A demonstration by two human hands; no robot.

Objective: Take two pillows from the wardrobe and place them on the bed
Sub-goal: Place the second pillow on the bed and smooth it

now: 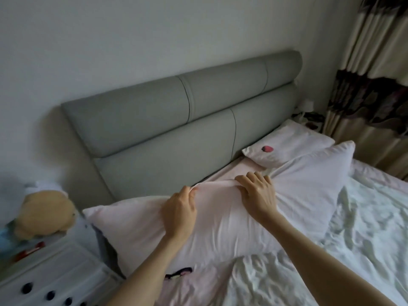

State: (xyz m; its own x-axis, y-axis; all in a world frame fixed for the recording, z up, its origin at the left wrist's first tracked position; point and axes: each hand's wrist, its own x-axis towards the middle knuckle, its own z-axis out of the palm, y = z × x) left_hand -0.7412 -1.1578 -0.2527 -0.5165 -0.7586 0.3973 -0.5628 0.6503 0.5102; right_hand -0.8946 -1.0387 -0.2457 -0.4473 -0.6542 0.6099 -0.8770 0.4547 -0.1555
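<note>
Gripping the near pillow [220, 221] on the bed [364, 239], left hand [180, 209] and right hand [257, 195], before grey headboard [154, 129].

Two pale pink pillows [220, 221] [289, 142] flat on the bed [364, 239], near one creased

Counts, head view. Pillows: three, namely one pale pink pillow [136, 226] nearest the bedside, one white pillow [309, 184] beside it, and one small white pillow [289, 143] with a red mark by the headboard. Hands: two, left hand [180, 209] and right hand [257, 193]. Headboard [176, 120]: one, with two padded rolls. Plush toy [47, 213]: one. Nightstand [57, 268]: one. Curtain [373, 85]: one. Crumpled white duvet [344, 250]: one.
</note>
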